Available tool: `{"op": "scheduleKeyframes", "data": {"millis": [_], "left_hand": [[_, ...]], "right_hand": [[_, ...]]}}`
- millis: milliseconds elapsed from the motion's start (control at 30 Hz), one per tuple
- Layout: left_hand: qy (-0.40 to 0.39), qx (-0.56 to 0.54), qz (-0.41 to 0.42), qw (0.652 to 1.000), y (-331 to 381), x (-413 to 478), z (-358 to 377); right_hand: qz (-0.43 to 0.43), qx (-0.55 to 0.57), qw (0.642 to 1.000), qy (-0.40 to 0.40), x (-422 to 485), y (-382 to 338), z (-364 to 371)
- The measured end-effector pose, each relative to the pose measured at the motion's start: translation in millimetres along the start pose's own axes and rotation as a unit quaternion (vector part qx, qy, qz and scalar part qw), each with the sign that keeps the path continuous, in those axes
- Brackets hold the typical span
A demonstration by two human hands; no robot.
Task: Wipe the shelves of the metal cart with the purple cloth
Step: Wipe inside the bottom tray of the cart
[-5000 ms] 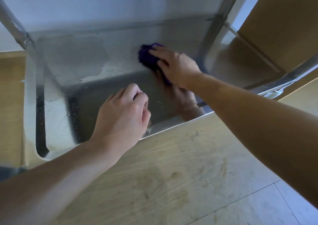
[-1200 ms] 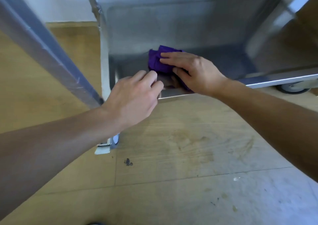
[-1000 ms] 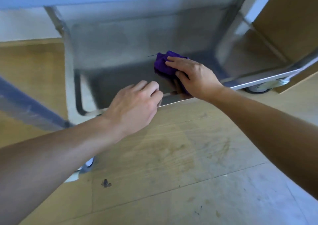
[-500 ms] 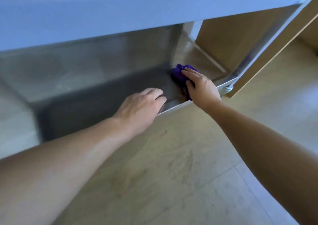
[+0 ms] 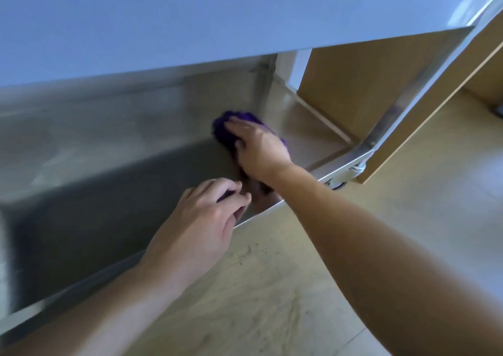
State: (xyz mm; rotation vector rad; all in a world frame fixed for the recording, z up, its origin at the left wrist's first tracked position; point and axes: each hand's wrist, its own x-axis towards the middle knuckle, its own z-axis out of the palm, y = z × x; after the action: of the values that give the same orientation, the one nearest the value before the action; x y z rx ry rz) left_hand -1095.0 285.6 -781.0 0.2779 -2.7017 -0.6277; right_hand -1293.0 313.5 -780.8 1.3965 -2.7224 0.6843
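On the lower shelf (image 5: pixel 109 192) of the metal cart (image 5: pixel 402 102), toward that shelf's right end, the right hand (image 5: pixel 258 148) presses the bunched purple cloth (image 5: pixel 221 129) down with straight fingers. The left hand (image 5: pixel 201 219) curls at the shelf's front rim (image 5: pixel 261 212); I cannot tell whether it grips. The cloth looks soft, light and prone to bunching, so a flat palm over its middle should steer it best.

A tan wooden cabinet side (image 5: pixel 353 91) stands on scuffed wood-grain floor (image 5: pixel 272 301), a white strip (image 5: pixel 296 67) beside it
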Motion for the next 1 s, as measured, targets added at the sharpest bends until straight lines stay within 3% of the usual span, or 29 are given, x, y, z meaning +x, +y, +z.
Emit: {"op": "scheduleKeyframes", "data": {"millis": [67,133,233,333,433,500,600,667,733,867,933,1000], "left_hand": [[0.008,-0.02,-0.016,1.0,0,0,-1],[0.025,-0.02,-0.057,0.998,-2,2,0],[0.077,-0.016,-0.156,0.985,-7,4,-1],[0.071,0.012,-0.156,0.985,-5,5,3],[0.06,0.029,-0.153,0.986,-5,5,5],[0.054,0.038,-0.155,0.986,-6,3,4],[0.052,0.076,-0.149,0.985,-7,-1,1],[0.057,0.096,-0.147,0.983,-7,-2,-1],[0.061,0.101,-0.152,0.981,-7,-1,0],[0.04,0.126,-0.156,0.979,-1,2,-1],[0.019,0.132,-0.157,0.979,3,4,-2],[0.006,0.129,-0.162,0.978,4,5,-3]], "right_hand": [[-0.06,0.025,0.998,-0.015,4,-12,10],[-0.049,0.023,0.999,0.001,10,5,5],[0.046,-0.004,0.999,0.029,19,51,-17],[0.155,-0.028,0.985,0.076,28,86,-35],[0.195,-0.038,0.976,0.085,42,75,-27],[0.153,-0.03,0.985,0.071,51,49,-14],[-0.013,0.013,1.0,0.015,53,14,7],[-0.052,0.015,0.998,-0.007,52,17,8],[-0.024,0.009,1.0,0.017,52,41,-1],[0.111,-0.017,0.991,0.075,60,101,-25],[0.177,-0.028,0.981,0.073,68,108,-28],[0.189,-0.046,0.979,0.063,76,91,-24]]}}
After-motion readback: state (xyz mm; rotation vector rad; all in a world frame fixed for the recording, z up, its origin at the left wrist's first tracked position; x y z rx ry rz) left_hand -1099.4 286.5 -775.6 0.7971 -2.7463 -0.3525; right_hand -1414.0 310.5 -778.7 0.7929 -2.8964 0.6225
